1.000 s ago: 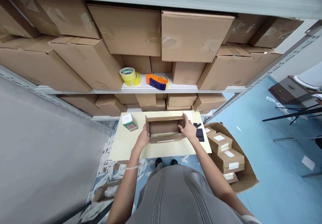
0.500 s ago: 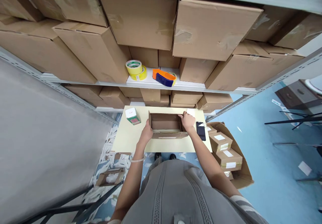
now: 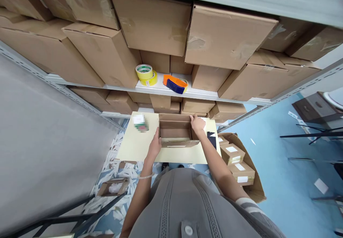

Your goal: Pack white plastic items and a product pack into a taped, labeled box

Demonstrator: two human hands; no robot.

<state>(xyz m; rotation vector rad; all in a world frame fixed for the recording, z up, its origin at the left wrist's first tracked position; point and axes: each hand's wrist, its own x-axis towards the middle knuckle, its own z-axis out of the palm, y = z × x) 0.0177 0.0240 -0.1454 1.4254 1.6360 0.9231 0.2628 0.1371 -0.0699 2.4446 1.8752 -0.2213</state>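
Observation:
An uncovered cardboard box (image 3: 179, 144) stands on the pale yellow table, its top open and its inside looking bare. My left hand (image 3: 154, 144) is pressed along the box's left wall, holding it from the side. At the far right corner, my right hand (image 3: 197, 124) is closed on the rim, with the thumb hidden in part. Behind the opening a back flap (image 3: 174, 117) stands raised. To the left of the box sits a small white and green carton (image 3: 141, 123), blurred in this view. A dark phone (image 3: 212, 140) lies right of the box, partly behind my right forearm.
Shelves ahead hold many cardboard boxes (image 3: 214, 34). On the middle shelf (image 3: 160, 84) lie yellow tape rolls (image 3: 146, 74) and an orange and blue tape dispenser (image 3: 175, 84). A large carton (image 3: 257, 181) with labelled boxes stands right of the table (image 3: 187, 156); paper scraps litter the floor at left.
The box's back flap now shows upright behind the opening, with my right hand at its corner. My left hand stays at the left wall. The whole view has shifted slightly.

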